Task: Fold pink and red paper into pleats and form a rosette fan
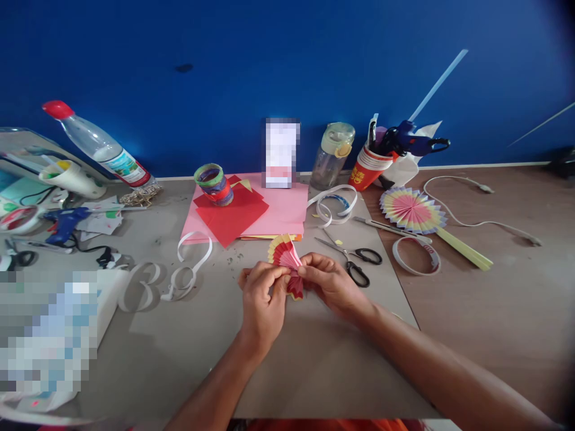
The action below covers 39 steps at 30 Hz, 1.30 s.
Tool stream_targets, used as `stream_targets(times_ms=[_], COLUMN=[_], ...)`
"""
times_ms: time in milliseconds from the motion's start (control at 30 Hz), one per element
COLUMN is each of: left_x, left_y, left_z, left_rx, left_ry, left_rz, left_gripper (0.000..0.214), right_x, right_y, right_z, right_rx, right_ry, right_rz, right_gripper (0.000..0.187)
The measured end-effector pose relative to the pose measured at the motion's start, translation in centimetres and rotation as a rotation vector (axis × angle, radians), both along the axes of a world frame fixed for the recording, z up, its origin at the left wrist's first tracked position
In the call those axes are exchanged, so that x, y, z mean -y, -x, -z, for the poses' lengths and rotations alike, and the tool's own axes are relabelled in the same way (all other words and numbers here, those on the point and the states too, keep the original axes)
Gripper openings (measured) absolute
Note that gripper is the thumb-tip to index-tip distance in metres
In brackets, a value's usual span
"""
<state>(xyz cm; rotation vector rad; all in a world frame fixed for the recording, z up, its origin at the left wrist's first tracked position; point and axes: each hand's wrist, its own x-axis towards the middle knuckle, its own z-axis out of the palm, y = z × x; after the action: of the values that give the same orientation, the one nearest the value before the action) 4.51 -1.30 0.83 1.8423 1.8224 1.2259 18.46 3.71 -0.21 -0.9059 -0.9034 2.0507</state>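
A pleated paper fan (286, 252) in yellow, red and pink is held between both hands above the grey mat. My left hand (265, 290) pinches it near its folded middle from the left. From the right, my right hand (330, 278) grips its pink edge with thumb and fingers. Part of the fan is hidden behind the fingertips, and its lower red section shows beneath them. Just beyond my right hand lie scissors (348, 254) with black handles, blades apart. Red paper sheets (236, 215) rest on pink paper (283, 209) farther back.
A finished-looking round paper fan (413, 209) lies at the right beside a tape roll (417, 256) and a utility knife (390, 227). White paper strips (191, 269) curl at the left. A bottle (105, 146), a glue gun (67, 224), a phone (281, 152) and red cups (368, 167) stand or lie around.
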Motion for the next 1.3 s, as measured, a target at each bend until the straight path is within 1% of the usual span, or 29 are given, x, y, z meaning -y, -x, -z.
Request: stream_targets(times_ms=[167,267,400,533,667,967,1133,1300], left_x=[-0.1,-0.1,0.1,0.3,0.4,0.1,0.1,0.2], left_y=[-0.1,-0.3,-0.5,-0.7,-0.8,-0.7,-0.7,-0.8], left_z=[0.3,0.4,0.2,0.2,0.5,0.3,0.3,0.1], left_rx=[0.152,0.176,0.091,-0.028,-0.086,-0.018,0.07,0.106], left_ry=[0.082,0.075,-0.038,-0.127,-0.169,-0.095,-0.02,-0.01], left_rz=[-0.013,-0.027,-0.034,-0.001,-0.007,0.014,0.036,0.043], left_gripper=[0.011,0.01,0.012,0.02,0.019,0.018,0.019,0.016], right_x=[0.6,0.6,0.5,0.4,0.4,0.4,0.2,0.1], right_y=[0.5,0.7,0.9,0.9,0.7,0.9,0.7,0.4], right_z=[0.3,0.4,0.5,0.4,0.5,0.5,0.8,1.3], right_rx=[-0.024,-0.057,-0.121,-0.186,-0.223,-0.205,-0.2,-0.177], right_ry=[0.002,0.019,0.101,0.171,0.209,0.183,0.202,0.216], right_rz=[0.049,0.076,0.119,0.089,0.072,0.057,0.037,0.011], right_gripper=[0.021,0.019,0.021,0.021,0.02,0.02,0.021,0.022])
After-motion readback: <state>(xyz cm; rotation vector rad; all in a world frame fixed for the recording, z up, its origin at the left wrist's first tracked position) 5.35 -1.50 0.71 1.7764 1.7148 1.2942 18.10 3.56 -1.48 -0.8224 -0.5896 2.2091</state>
